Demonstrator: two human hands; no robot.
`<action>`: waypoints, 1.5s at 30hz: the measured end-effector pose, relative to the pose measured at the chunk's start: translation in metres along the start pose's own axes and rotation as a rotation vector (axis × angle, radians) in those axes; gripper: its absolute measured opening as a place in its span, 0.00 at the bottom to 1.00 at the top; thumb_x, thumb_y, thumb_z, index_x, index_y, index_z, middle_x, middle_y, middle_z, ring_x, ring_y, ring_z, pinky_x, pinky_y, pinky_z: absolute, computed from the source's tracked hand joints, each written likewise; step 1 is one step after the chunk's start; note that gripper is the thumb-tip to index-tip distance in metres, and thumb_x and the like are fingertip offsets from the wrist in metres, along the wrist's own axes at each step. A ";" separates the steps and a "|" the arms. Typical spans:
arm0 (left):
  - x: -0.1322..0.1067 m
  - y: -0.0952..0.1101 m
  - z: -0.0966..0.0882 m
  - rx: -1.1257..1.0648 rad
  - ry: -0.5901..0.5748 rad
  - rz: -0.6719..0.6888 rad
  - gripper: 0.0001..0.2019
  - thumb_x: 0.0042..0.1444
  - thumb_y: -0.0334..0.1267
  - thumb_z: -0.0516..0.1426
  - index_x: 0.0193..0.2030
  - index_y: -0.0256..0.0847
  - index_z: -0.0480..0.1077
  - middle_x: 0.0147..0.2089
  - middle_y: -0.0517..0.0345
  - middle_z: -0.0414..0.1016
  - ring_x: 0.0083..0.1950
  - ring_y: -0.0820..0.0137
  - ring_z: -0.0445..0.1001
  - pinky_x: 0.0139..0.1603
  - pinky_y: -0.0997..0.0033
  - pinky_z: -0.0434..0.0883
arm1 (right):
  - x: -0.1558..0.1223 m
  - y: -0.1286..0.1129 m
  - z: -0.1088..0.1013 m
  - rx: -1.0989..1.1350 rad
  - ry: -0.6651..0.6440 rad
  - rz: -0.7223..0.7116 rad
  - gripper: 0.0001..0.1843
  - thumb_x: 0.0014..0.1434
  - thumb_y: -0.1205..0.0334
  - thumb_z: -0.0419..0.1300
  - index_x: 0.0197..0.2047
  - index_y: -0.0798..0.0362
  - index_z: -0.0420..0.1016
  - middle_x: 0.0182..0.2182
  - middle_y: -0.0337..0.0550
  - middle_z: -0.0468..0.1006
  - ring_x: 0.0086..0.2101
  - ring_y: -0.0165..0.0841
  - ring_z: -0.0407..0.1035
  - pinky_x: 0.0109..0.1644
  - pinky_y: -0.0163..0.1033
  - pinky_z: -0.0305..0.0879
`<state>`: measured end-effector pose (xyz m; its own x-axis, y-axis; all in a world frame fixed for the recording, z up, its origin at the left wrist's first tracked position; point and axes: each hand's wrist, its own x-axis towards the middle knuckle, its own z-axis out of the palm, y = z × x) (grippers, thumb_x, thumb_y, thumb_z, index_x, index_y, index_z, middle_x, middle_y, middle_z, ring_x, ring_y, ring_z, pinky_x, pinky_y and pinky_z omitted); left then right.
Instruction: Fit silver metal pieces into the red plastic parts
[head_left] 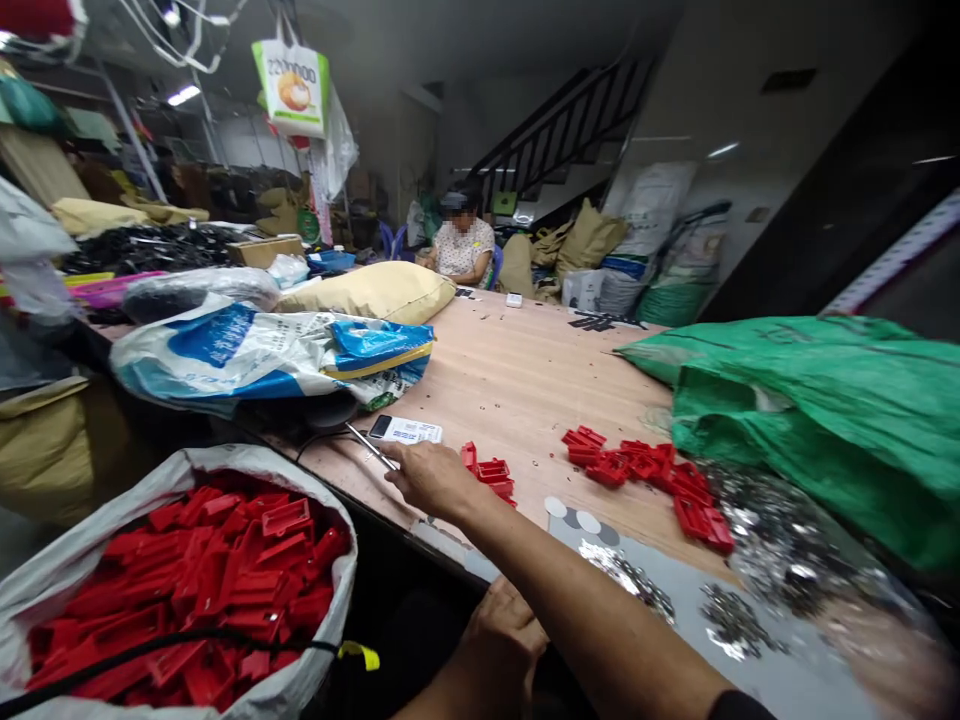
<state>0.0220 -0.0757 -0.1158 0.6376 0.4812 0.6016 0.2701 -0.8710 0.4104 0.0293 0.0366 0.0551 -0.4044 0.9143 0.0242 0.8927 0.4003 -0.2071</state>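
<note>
Wooden table (517, 370); white sack of red parts (225, 570) below its near edge. My right hand (431, 478) lies on the table beside a few loose red clips (491, 472), fingertips apparently pinching a thin metal tool (371, 447). My left hand (502, 640) is curled low, its grasp unclear

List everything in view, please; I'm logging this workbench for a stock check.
wooden table: one, tan, centre
white sack of red plastic clips: one, white and red, lower left
loose red plastic clips: many, red, table centre-right
silver metal bits: heaps, silver, right
green plastic bag: one, green, right
blue-and-white woven sack: one, left
yellow stuffed sack: one, behind it
thin metal tool: one, silver, near edge
seated person: one, far end
right hand: one, at the tool
left hand: one, below table edge
</note>
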 end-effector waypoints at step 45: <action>0.037 0.002 -0.006 -0.027 0.095 -0.223 0.30 0.59 0.36 0.54 0.67 0.42 0.49 0.62 0.43 0.66 0.63 0.57 0.64 0.59 0.52 0.67 | -0.230 0.142 0.001 0.518 0.324 0.320 0.15 0.61 0.60 0.56 0.51 0.51 0.75 0.53 0.48 0.73 0.52 0.38 0.67 0.56 0.44 0.64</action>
<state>0.0419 -0.0590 -0.0880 0.4934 0.6694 0.5554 0.3766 -0.7400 0.5572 0.2489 -0.1172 0.0195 0.0156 0.9873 0.1584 0.7157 0.0996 -0.6913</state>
